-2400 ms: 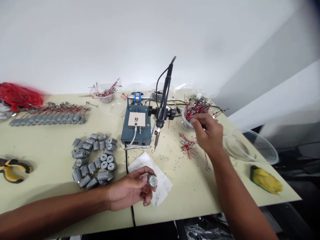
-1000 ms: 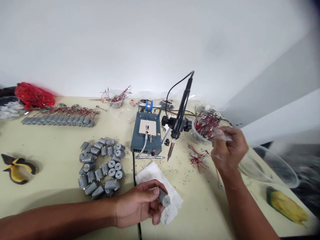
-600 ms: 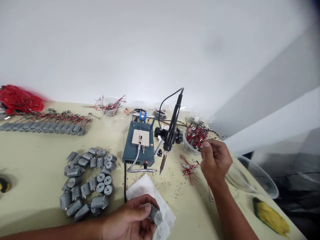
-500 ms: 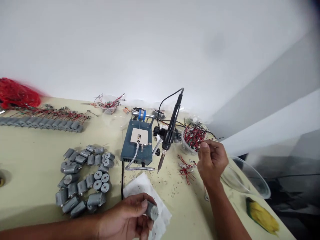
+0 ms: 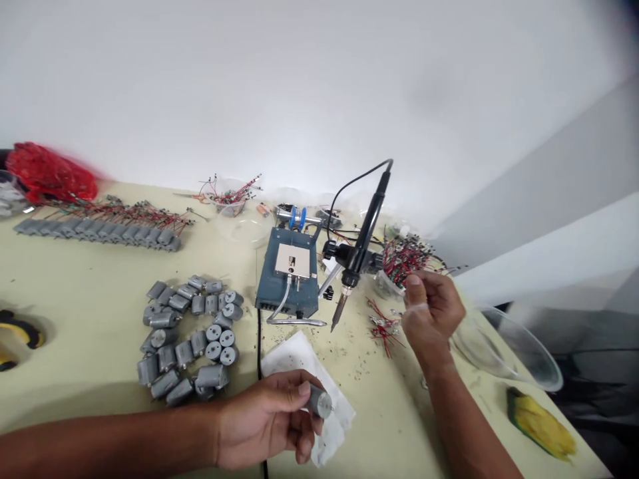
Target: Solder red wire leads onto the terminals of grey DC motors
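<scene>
A grey cylindrical motor point(image 5: 319, 402) is held between the thumb and fingers of my left hand point(image 5: 272, 419), over a white tissue point(image 5: 292, 356). My right hand point(image 5: 433, 313) has its fingers curled together beside a tub heaped with red and black wires point(image 5: 407, 256); what it pinches, if anything, is too small to tell. A soldering iron point(image 5: 367, 233) hangs tip down in a holder between the hands, next to a blue machine point(image 5: 284, 286). A small pile of red wires point(image 5: 384, 329) lies left of my right hand.
Loose motors point(image 5: 184, 339) stand and lie in a cluster on the left. Behind them runs a row of wired motors point(image 5: 100, 231) near a red bag point(image 5: 50, 173). A clear bowl point(image 5: 519, 352) and a yellow sponge point(image 5: 542, 422) are at the right; a yellow-black tool point(image 5: 20, 329) is far left.
The whole view has shifted, so the table things appear further right and slightly higher. My left hand still holds the motor, and my right hand remains by the wire tub.
</scene>
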Demonstrator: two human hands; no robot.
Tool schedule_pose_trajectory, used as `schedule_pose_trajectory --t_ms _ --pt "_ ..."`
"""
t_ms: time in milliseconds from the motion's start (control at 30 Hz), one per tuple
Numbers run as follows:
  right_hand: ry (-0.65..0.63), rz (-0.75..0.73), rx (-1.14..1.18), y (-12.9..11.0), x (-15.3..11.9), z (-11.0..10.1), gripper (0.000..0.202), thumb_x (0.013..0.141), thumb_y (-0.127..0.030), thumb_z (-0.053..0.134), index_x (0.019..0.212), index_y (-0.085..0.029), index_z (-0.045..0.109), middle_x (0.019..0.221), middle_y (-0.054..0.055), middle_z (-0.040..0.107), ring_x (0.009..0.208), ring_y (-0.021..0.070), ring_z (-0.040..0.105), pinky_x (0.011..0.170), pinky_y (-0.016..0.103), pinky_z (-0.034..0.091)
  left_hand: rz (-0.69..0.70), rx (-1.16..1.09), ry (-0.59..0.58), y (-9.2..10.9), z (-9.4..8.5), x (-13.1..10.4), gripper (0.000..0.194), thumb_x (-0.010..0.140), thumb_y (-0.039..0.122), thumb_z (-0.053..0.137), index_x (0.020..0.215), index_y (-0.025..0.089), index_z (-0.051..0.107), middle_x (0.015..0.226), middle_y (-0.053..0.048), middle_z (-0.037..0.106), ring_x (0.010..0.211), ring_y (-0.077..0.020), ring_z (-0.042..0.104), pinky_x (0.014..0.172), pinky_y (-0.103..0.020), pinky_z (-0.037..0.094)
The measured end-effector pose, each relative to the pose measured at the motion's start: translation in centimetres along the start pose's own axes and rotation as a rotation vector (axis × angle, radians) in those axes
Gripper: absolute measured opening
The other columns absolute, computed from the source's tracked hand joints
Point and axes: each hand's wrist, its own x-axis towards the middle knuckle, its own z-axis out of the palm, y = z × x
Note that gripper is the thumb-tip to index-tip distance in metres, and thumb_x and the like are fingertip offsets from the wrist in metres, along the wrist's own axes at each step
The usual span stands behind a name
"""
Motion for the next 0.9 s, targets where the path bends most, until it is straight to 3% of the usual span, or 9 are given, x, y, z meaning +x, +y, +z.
schedule_pose_trajectory --t_ms 267,633,900 --pt "0.026 -0.058 0.02 -1.1 0.4 0.2 0.042 0.111 -0.057 0.072 0.104 -0.016 0.071 0.076 -0.005 0.061 0.055 0.0086 0.053 0.051 0.021 0.047 -0.016 0.047 0.043 0.3 -0.1 0.0 0.058 0.067 0.057 0.109 0.095 0.02 0.075 0.074 0.0 0.076 0.054 -0.0112 0.062 0.055 -0.027 0.047" --pt "0.049 -0.096 -0.005 -1.5 0.9 -0.2 0.042 0.111 -0.058 0.071 0.104 -0.016 0.072 0.082 -0.002 0.067 0.065 0.0125 0.062 0.063 0.027 0.056 -0.022 0.063 0.057 0.4 0.0 -0.1 0.058 0.069 0.058 0.108 0.099 0.022 0.074 0.076 0.001 0.075 0.056 -0.011 0.061 0.059 -0.028 0.043" --pt "0.042 -0.066 0.0 -1.9 0.9 -0.1 0.046 0.109 -0.063 0.071 0.103 -0.017 0.071 0.082 -0.002 0.066 0.066 0.0129 0.061 0.063 0.027 0.053 -0.026 0.081 0.07 0.8 0.5 -0.4 0.061 0.069 0.06 0.108 0.099 0.022 0.072 0.076 0.002 0.07 0.057 -0.0105 0.056 0.06 -0.028 0.035"
